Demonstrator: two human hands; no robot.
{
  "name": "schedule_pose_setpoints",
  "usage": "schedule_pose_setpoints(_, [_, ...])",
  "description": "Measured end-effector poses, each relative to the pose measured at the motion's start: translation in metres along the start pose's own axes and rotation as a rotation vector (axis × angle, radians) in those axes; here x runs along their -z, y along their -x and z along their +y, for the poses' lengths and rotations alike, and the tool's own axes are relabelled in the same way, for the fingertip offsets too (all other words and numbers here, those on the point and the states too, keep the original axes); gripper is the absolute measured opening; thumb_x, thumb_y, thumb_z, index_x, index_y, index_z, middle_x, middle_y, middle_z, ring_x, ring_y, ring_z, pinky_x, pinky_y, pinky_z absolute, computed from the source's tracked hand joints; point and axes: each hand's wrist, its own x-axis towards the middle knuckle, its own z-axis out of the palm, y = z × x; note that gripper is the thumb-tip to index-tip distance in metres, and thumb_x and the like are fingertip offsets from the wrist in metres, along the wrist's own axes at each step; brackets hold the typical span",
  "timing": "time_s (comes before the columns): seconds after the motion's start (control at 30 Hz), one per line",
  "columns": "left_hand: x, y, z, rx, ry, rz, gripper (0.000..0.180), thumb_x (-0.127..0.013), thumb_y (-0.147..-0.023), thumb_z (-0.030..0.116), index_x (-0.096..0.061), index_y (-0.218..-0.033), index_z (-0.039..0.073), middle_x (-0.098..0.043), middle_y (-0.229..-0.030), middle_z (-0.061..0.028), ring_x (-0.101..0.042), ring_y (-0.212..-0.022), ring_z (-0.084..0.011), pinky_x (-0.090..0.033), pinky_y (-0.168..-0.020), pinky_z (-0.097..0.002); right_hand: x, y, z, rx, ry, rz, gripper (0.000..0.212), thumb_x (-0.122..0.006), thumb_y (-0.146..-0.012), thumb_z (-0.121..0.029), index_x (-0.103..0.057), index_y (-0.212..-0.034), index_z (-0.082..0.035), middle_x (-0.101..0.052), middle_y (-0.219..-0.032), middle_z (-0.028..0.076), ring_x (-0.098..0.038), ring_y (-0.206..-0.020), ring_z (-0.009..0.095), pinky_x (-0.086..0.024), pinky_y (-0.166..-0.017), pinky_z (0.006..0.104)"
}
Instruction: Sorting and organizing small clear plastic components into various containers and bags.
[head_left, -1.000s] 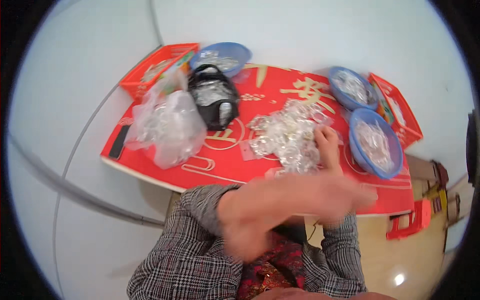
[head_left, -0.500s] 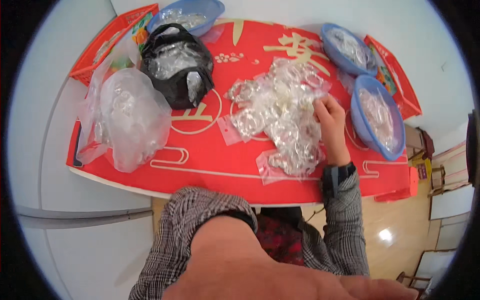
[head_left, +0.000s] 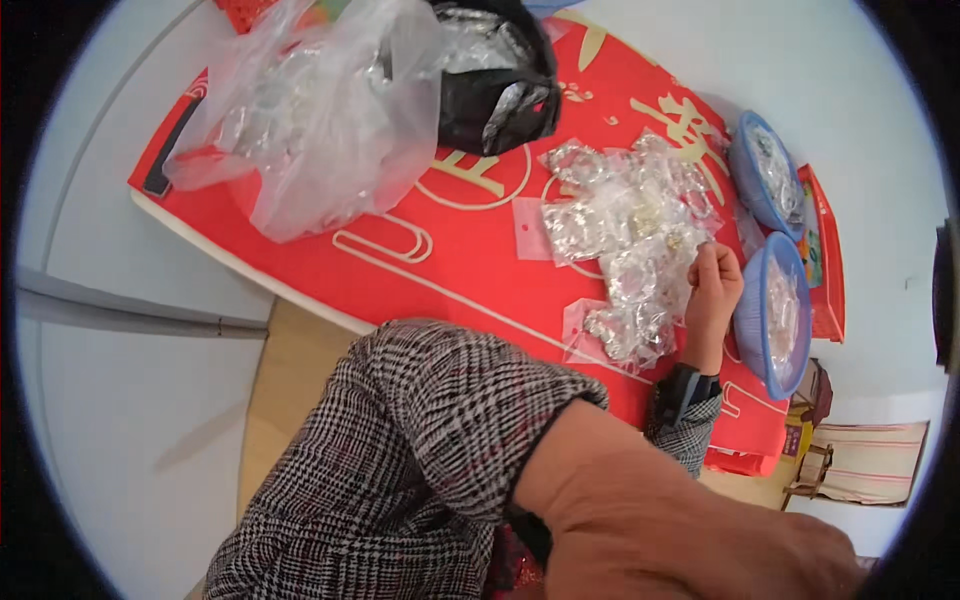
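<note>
Close to the camera, my left hand (head_left: 700, 535) reaches across from a checked sleeve toward the lower right; its fingers are mostly hidden, so their hold does not show. My right hand (head_left: 716, 285) is closed, fingertips pressed together at the right side of the pile, and whatever is in them is too small or hidden to make out. A heap of small clear plastic packets (head_left: 632, 235) with shiny silvery contents lies on the red table. The nearest packet (head_left: 622, 338) sits by my right wrist.
A translucent white plastic bag (head_left: 330, 130) and an open black bag (head_left: 500, 100), both holding packets, stand at the left. Two blue basins (head_left: 755, 350) of packets and a red basket (head_left: 828, 270) line the right side of the red table (head_left: 480, 330).
The view has turned and shifted left, so the table's things appear tilted and farther right. My left forearm has swung rightward across the front. My right hand stays closed beside the pile.
</note>
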Motion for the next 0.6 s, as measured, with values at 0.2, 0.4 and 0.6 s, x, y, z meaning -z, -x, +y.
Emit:
schedule_pose_setpoints(0.2, [0.009, 0.004, 0.005, 0.020, 0.039, 0.036, 0.018, -0.046, -0.087, 0.020, -0.055, -0.101, 0.014, -0.058, -0.095, -0.0022, -0.053, -0.093, -0.0165, -0.038, -0.089, -0.0362, 0.006, -0.003, 0.008, 0.023, 0.114, 0.075, 0.014, -0.055, -0.084, -0.016, -0.056, -0.074, -0.007, -0.046, -0.059, -0.005, -0.040, -0.052, 0.004, -0.030, -0.048, 0.0192])
schedule_pose_setpoints(0.4, [0.010, 0.007, 0.009, 0.085, 0.084, 0.036, 0.015, -0.048, -0.086, 0.018, -0.057, -0.098, 0.016, -0.059, -0.093, -0.0004, -0.054, -0.092, -0.0145, -0.038, -0.088, -0.0351, 0.008, -0.010, 0.020, 0.138, 0.143, 0.094, 0.013, -0.057, -0.083, -0.015, -0.056, -0.073, -0.006, -0.050, -0.061, -0.004, -0.043, -0.055, 0.003, -0.033, -0.050, 0.0180])
schedule_pose_setpoints(0.6, [0.012, 0.002, 0.013, 0.106, 0.114, 0.034, 0.014, -0.050, -0.085, 0.016, -0.059, -0.095, 0.017, -0.060, -0.090, 0.0013, -0.054, -0.090, -0.0124, -0.038, -0.087, -0.0339, 0.005, -0.002, 0.014, 0.086, -0.006, 0.078, 0.013, -0.057, -0.082, -0.013, -0.056, -0.073, -0.004, -0.050, -0.062, -0.004, -0.044, -0.056, 0.003, -0.035, -0.051, 0.0184])
